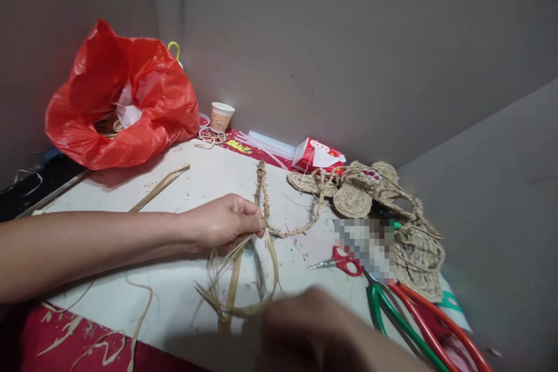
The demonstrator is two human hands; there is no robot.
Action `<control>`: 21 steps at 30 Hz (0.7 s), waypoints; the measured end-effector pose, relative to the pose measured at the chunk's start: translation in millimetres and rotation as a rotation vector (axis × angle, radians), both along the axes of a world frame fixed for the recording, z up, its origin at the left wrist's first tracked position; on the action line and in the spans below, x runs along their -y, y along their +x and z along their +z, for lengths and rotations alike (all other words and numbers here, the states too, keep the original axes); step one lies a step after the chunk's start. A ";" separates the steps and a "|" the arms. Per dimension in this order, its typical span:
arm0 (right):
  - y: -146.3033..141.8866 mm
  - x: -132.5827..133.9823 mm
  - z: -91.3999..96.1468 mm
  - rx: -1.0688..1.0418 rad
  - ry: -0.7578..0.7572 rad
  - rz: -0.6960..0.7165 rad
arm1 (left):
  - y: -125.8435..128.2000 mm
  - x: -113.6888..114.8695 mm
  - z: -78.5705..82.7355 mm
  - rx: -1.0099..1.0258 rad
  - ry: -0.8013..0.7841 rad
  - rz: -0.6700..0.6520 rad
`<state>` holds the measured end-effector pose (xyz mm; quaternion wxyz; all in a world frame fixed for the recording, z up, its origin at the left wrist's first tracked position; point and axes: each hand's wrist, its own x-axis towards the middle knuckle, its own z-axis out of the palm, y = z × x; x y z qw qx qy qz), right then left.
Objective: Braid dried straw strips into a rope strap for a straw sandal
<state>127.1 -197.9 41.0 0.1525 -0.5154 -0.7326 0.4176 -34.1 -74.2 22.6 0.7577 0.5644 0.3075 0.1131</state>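
Observation:
My left hand (233,222) is closed in a pinch on a thin twisted straw rope (296,232), where loose flat strands come out of it. The rope curves away to the right across the table and doubles back at its upper left. Below the pinch, pale straw strands (233,282) hang and loop over the white surface. My right hand (305,325) is low in the view beside these strands, smeared by motion. Its fingers cannot be made out, nor whether a strand is in them.
A red plastic bag (174,93) with straw inside stands back left, near a paper cup (221,118). Behind lies a red tissue pack (305,154). Woven straw pieces (353,200), red-handled scissors (349,261) and green-handled (401,319) and red-handled tools (431,314) lie right.

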 end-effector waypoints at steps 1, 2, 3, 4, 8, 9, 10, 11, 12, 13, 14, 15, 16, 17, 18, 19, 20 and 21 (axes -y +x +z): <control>6.0 -8.1 0.5 -0.029 0.042 -0.129 | 0.3 0.0 0.0 0.009 0.010 -0.005; 9.6 -16.8 -1.1 -0.125 0.115 -0.423 | 0.8 0.3 -0.5 0.016 0.019 -0.010; 10.5 -25.3 -4.5 -0.247 0.153 -0.669 | 1.5 0.9 -1.4 0.028 0.025 -0.011; 8.8 -32.8 -9.2 -0.393 0.100 -0.761 | 2.4 1.8 -2.8 0.047 0.025 -0.016; -10.1 -45.2 -27.6 -0.786 -0.387 -0.649 | 5.0 4.1 -11.3 0.129 0.071 -0.069; -13.3 -44.9 -30.0 -0.813 -0.468 -0.612 | 5.1 3.9 -13.6 0.113 0.107 -0.078; -14.5 -44.1 -31.4 -0.820 -0.514 -0.586 | 5.0 3.4 -15.7 0.080 0.150 -0.084; -13.8 -43.5 -32.1 -0.806 -0.534 -0.564 | 4.6 2.5 -17.5 0.042 0.190 -0.087; -11.3 -43.3 -32.4 -0.775 -0.533 -0.549 | 4.1 1.5 -18.9 0.008 0.224 -0.098; -7.7 -43.7 -32.6 -0.729 -0.526 -0.530 | 3.6 0.3 -19.8 -0.013 0.253 -0.117; -3.6 -44.6 -32.8 -0.681 -0.519 -0.507 | 3.0 -0.8 -20.0 -0.025 0.278 -0.144; 0.3 -46.0 -33.2 -0.648 -0.524 -0.482 | 2.4 -1.9 -19.6 -0.035 0.303 -0.172; 3.5 -47.6 -33.7 -0.639 -0.542 -0.464 | 1.8 -2.9 -18.6 -0.043 0.329 -0.196; 5.6 -49.2 -34.5 -0.658 -0.572 -0.451 | 1.3 -3.6 -17.0 -0.052 0.359 -0.214; 6.5 -50.6 -35.3 -0.698 -0.603 -0.443 | 0.7 -4.2 -14.9 -0.063 0.391 -0.229; 6.3 -51.6 -36.3 -0.745 -0.628 -0.437 | 0.1 -4.6 -12.4 -0.075 0.421 -0.242; 5.2 -52.0 -37.3 -0.788 -0.640 -0.443 | -0.7 -4.8 -9.7 -0.090 0.446 -0.256; 3.5 -51.9 -38.4 -0.814 -0.639 -0.458 | -1.5 -4.9 -6.9 -0.105 0.466 -0.272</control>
